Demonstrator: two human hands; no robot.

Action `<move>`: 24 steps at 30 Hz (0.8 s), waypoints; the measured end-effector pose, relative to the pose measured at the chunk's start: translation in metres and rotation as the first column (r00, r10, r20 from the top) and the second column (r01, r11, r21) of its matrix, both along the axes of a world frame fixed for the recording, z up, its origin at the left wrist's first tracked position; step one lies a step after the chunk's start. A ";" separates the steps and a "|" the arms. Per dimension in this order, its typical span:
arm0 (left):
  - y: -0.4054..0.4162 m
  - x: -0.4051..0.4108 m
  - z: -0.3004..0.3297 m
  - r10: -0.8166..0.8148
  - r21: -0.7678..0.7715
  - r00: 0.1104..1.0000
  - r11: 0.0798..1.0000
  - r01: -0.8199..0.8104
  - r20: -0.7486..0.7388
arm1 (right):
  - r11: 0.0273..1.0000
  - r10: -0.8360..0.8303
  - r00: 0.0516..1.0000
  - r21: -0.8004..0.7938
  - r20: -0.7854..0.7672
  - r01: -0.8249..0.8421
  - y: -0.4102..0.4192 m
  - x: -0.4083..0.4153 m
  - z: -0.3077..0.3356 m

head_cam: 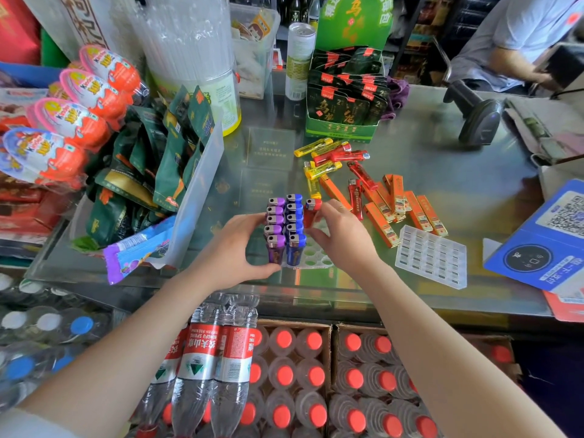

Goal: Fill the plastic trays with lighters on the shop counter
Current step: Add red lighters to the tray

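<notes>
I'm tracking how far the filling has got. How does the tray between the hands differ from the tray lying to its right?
The tray between the hands holds two rows of upright lighters, purple and blue; the tray to the right holds none. The first has rounded holes, the second small rectangular slots. The left hand steadies the first while the right hand brings a red lighter to it; nothing touches the second. Both are clear plastic.

Purple and blue lighters (pixel 286 227) upright in clear tray (pixel 316 259).
</notes>
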State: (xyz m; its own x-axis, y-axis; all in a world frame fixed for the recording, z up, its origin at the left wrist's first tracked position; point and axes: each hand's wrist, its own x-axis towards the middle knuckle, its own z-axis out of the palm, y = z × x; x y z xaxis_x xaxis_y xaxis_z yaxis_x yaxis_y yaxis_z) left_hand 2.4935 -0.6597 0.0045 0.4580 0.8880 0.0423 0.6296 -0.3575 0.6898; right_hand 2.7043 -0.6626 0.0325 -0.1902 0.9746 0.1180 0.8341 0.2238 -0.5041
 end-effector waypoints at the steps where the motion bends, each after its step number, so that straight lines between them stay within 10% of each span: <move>1: 0.000 0.000 0.000 0.001 0.001 1.000 1.000 -0.001 0.002 | 1.000 0.018 0.999 0.015 0.030 -0.018 -0.001 0.003 0.001; 8: 0.004 0.003 -0.001 0.006 0.009 1.000 1.000 -0.006 -0.018 | 0.919 -0.393 0.906 0.078 0.157 0.385 0.023 0.031 0.005; 12: 0.004 0.004 0.000 0.019 0.003 1.000 1.000 -0.019 -0.015 | 0.904 -0.414 0.854 0.029 0.314 0.427 0.034 0.034 -0.002; 24: 0.004 0.003 0.001 0.020 -0.003 1.000 1.000 -0.020 0.022 | 0.879 -0.398 0.905 -0.221 0.149 0.423 0.055 0.041 0.006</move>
